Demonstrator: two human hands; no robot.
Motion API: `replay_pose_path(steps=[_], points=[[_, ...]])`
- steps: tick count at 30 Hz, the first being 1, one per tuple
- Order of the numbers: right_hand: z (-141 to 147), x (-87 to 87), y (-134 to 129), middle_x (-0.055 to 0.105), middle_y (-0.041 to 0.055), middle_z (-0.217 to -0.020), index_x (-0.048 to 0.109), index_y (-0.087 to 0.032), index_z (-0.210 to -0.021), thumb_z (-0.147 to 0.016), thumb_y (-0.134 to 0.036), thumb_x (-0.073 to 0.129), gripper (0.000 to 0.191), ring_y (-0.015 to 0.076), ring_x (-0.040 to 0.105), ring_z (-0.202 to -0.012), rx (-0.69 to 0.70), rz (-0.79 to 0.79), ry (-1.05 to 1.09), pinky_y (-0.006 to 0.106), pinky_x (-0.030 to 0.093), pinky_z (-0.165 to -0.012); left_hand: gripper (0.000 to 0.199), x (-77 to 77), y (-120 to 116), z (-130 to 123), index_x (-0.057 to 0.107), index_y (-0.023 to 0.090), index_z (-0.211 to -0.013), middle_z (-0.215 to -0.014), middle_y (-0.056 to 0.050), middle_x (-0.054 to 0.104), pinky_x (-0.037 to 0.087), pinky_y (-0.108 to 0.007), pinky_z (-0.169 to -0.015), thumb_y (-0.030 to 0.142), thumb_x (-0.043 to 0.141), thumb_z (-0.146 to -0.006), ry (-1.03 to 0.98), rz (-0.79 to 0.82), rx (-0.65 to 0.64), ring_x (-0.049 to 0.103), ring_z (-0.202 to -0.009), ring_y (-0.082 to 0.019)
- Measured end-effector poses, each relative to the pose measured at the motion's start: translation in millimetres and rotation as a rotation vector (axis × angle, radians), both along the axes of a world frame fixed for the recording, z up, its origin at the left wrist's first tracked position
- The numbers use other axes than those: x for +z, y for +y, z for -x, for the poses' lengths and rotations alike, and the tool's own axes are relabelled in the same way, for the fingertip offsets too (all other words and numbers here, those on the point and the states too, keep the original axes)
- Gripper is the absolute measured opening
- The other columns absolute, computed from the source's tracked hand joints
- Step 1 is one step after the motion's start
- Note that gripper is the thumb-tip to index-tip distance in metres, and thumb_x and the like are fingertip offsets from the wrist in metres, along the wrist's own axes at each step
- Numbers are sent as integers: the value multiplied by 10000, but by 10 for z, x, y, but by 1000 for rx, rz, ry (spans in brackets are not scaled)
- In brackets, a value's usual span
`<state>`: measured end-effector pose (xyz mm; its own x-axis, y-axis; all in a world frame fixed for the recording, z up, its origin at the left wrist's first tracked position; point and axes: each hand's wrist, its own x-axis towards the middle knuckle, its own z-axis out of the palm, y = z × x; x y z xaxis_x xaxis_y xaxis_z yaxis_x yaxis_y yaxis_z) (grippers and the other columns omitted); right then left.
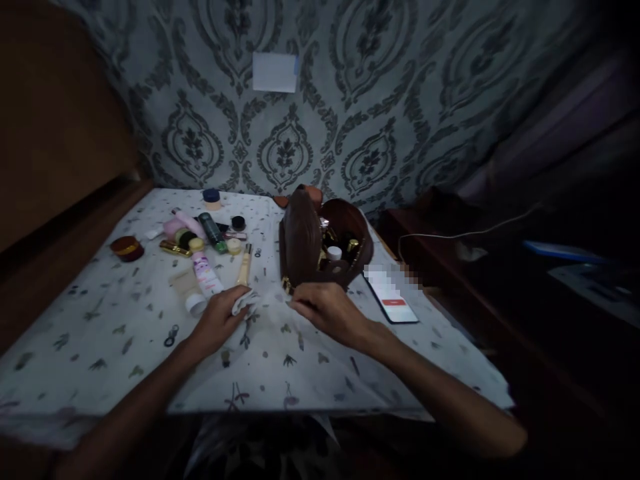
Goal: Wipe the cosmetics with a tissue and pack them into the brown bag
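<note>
My left hand (220,319) is closed on a crumpled white cloth or tissue (244,302), low over the patterned white cover (300,373). Just in front of the brown bag (303,243), my right hand (325,308) has its fingers curled together; what they hold, if anything, is hidden. The bag stands unzipped, with a white-lidded jar (334,253) and a gold-capped item (353,245) inside. Beyond my left hand lie a beige tube (187,290), a white and purple tube (206,272) and a slim yellowish tube (244,267).
Several cosmetics, including a dark green bottle (213,232), lie at the left. A blue-lidded jar (211,199) stands at the back, a red-brown jar (127,249) at far left. A lit phone (393,297) lies right of the bag. Behind is a patterned wall (285,147).
</note>
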<state>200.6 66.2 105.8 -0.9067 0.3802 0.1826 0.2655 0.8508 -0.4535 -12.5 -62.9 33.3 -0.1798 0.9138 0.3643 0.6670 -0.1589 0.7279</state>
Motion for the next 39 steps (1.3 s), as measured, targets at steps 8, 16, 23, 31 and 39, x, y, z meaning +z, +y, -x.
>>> replay_pose_path(steps=[8,16,23,31,39], points=[[618,-631,-212,479,-45,-488,562,-181,-593,-793,-508,652,394,90,385,-447,-100,883,275,231,274,-473,197,147,-11,-21,579,182,-790,-701,-3,610,464,-263,-650,336,501,-885,-75,3,84,559,-660,-163],[971,-720,-337,527,-48,-532,637,-149,-681,-575,-501,831,416,42,381,-428,-244,1511,573,193,217,-426,261,251,32,545,610,172,-885,-771,-4,640,478,-269,-650,416,561,-808,-301,-88,430,584,-702,-170],[893,-797,-374,569,-31,-568,668,-151,-722,-649,-498,799,378,58,444,-448,-179,1458,575,199,280,-440,146,339,89,1535,566,174,-796,-704,13,539,439,-272,-700,308,507,-797,85,-168,725,522,-710,-165],[881,-781,-378,571,-28,-583,686,-162,-727,-683,-479,755,328,63,457,-449,-192,1460,618,203,303,-441,233,251,312,916,611,163,-1023,-1038,-86,628,459,-365,-934,199,461,-848,378,-139,378,572,-1019,-238],[890,-780,-346,562,-34,-570,662,-174,-706,-694,-476,715,307,67,457,-427,-203,1437,667,208,310,-424,432,74,524,352,522,156,-1299,-1232,-156,552,474,-443,-958,173,551,-868,621,238,14,518,-1148,-300]])
